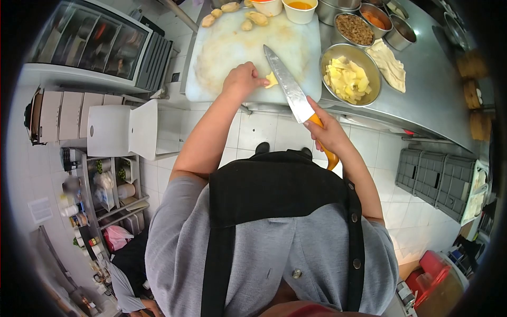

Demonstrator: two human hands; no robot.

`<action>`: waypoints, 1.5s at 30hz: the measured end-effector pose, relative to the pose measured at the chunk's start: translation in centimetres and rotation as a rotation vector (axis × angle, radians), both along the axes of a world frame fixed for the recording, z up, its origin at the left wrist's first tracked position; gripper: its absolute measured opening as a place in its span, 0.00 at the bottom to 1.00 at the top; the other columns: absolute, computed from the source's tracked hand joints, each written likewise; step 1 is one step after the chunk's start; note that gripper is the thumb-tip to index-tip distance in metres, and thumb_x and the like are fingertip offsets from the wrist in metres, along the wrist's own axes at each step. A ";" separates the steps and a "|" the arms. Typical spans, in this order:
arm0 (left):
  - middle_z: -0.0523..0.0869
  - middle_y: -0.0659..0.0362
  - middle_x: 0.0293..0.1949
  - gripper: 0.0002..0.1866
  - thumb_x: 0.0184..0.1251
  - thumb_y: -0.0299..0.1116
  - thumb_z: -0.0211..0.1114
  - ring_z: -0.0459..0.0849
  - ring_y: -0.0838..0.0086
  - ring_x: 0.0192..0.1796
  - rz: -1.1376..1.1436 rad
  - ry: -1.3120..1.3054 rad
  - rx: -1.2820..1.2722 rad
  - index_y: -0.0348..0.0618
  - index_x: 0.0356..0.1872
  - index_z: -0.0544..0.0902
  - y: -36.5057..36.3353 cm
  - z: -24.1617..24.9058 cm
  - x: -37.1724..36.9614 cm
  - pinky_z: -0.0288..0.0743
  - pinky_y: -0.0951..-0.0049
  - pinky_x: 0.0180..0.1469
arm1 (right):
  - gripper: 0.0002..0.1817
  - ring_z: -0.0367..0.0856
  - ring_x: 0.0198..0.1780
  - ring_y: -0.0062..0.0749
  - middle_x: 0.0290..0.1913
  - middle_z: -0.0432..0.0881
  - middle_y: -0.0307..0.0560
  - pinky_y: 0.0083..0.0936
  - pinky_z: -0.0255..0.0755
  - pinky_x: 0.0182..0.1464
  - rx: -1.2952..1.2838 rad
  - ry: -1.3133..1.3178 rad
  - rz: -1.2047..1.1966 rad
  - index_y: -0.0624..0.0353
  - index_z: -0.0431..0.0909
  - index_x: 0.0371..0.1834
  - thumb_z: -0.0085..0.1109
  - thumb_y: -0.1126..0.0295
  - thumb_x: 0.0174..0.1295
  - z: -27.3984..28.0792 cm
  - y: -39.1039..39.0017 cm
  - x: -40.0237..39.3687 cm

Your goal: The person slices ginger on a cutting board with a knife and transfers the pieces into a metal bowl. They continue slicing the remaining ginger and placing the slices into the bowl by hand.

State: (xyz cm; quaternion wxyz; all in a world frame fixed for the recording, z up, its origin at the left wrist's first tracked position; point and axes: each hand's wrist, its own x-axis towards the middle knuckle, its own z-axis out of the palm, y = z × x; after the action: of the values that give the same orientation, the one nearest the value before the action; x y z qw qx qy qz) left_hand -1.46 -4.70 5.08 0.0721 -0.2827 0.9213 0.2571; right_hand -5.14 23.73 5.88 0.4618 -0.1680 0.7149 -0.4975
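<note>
My right hand (326, 128) is wrapped round the orange-yellow handle of a large kitchen knife (289, 84). Its broad blade slants up and left over the front of the white cutting board (211, 58), the tip pointing away from me. Left of the blade, my left hand (244, 80) is closed, fingers curled, with the thumb against a small pale yellow piece of ginger (271, 80) lying on the board. To the right of the board, a metal bowl (376, 74) contains many peeled yellow ginger pieces (346, 79). Several unpeeled ginger roots (257, 19) rest along the board's far edge.
A white tub of orange liquid (300, 6) stands at the board's far right corner. Beyond the bowl are a pot of brown minced food (354, 29), other metal pots and a crumpled cloth (388, 64). Grey crates (435, 179) stand right; a white chair (124, 129) stands left.
</note>
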 end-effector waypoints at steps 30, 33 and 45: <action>0.86 0.49 0.35 0.24 0.53 0.51 0.76 0.84 0.55 0.40 -0.139 -0.051 -0.092 0.40 0.34 0.78 0.3 0.8 -0.6 0.75 0.61 0.43 | 0.38 0.69 0.14 0.24 0.23 0.71 0.40 0.25 0.67 0.16 -0.085 -0.012 0.005 0.40 0.51 0.81 0.56 0.65 0.70 -2.2 -4.8 -0.3; 0.86 0.49 0.34 0.23 0.53 0.49 0.76 0.84 0.55 0.40 -0.127 -0.020 -0.097 0.39 0.33 0.78 0.7 0.9 -0.5 0.75 0.60 0.43 | 0.39 0.69 0.14 0.24 0.22 0.71 0.40 0.25 0.68 0.16 -0.085 -0.025 -0.006 0.41 0.50 0.81 0.56 0.64 0.69 -2.3 -5.7 -0.2; 0.84 0.58 0.35 0.17 0.54 0.43 0.76 0.81 0.61 0.42 -0.153 0.512 -0.349 0.45 0.39 0.82 3.0 -2.6 1.2 0.73 0.57 0.49 | 0.39 0.72 0.15 0.26 0.23 0.73 0.42 0.27 0.71 0.19 -0.004 0.078 0.030 0.38 0.48 0.81 0.55 0.63 0.69 -1.6 -5.5 1.1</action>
State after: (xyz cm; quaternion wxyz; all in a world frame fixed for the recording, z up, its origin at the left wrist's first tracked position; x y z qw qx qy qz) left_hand -0.23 -1.68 2.45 -0.1925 -0.1469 0.9583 0.1516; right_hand -4.06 18.26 4.31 0.4404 -0.1989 0.7288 -0.4850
